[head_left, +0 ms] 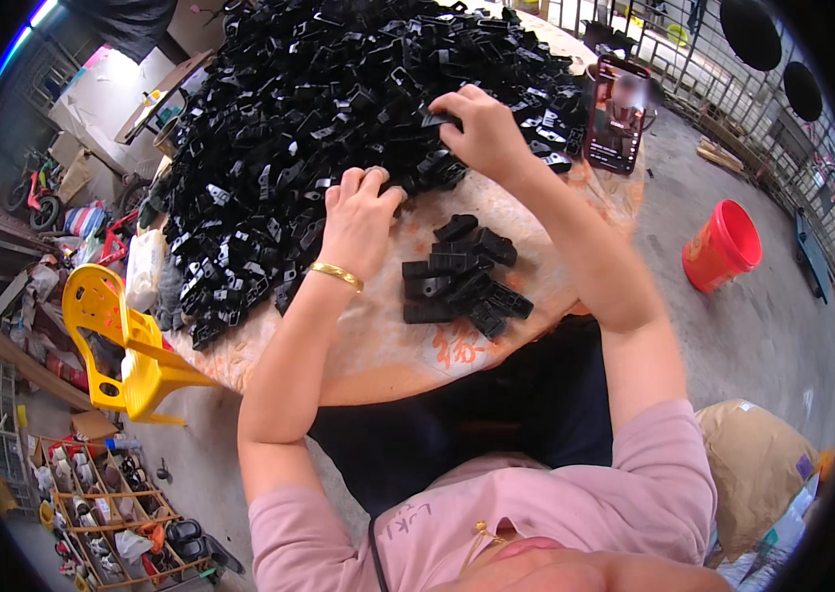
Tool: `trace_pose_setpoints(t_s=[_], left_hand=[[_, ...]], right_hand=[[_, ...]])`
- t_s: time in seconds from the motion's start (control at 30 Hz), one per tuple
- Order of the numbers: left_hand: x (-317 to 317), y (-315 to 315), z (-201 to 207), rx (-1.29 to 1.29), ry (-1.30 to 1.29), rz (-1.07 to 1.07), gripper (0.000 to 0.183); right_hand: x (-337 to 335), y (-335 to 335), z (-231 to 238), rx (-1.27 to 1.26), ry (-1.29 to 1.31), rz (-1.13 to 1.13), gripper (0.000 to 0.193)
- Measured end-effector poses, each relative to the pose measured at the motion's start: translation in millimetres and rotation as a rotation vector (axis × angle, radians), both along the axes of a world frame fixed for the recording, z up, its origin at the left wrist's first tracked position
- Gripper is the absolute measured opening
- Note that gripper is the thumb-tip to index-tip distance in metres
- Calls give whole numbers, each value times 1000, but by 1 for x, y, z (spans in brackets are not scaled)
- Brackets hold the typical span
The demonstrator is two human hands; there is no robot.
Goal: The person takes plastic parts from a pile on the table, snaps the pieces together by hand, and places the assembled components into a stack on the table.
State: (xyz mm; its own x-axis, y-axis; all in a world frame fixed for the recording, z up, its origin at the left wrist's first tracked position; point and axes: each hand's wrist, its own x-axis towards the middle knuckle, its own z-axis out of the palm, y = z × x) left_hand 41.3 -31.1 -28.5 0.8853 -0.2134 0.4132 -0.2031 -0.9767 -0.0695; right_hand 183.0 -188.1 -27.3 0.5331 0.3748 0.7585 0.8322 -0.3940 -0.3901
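A large heap of small black plastic parts point(279, 148) covers most of the round table. At its near edge, my left hand point(360, 222) has its fingers curled down among the parts; its fingertips and whatever they hold are hidden. Farther right, my right hand point(484, 133) is raised over the heap, thumb and fingers closed on a black plastic part point(440, 119). Between my forearms, close to me, lies a smaller separate pile of black plastic parts point(452, 281) on the patterned tablecloth point(368, 345).
A phone point(617, 116) stands upright at the table's right edge. On the floor to the right is a red bucket point(723, 247), with a large brown sack point(758, 474) nearer me. To the left are a yellow plastic chair point(107, 326) and a shoe rack point(116, 518).
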Motion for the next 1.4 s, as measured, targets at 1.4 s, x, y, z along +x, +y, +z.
trace_pose_setpoints(t_s=[1.4], left_hand=[[-3,-8,21,-1698,-121,-225,38]], right_hand=[[-45,26,-1,166,628,667,42]])
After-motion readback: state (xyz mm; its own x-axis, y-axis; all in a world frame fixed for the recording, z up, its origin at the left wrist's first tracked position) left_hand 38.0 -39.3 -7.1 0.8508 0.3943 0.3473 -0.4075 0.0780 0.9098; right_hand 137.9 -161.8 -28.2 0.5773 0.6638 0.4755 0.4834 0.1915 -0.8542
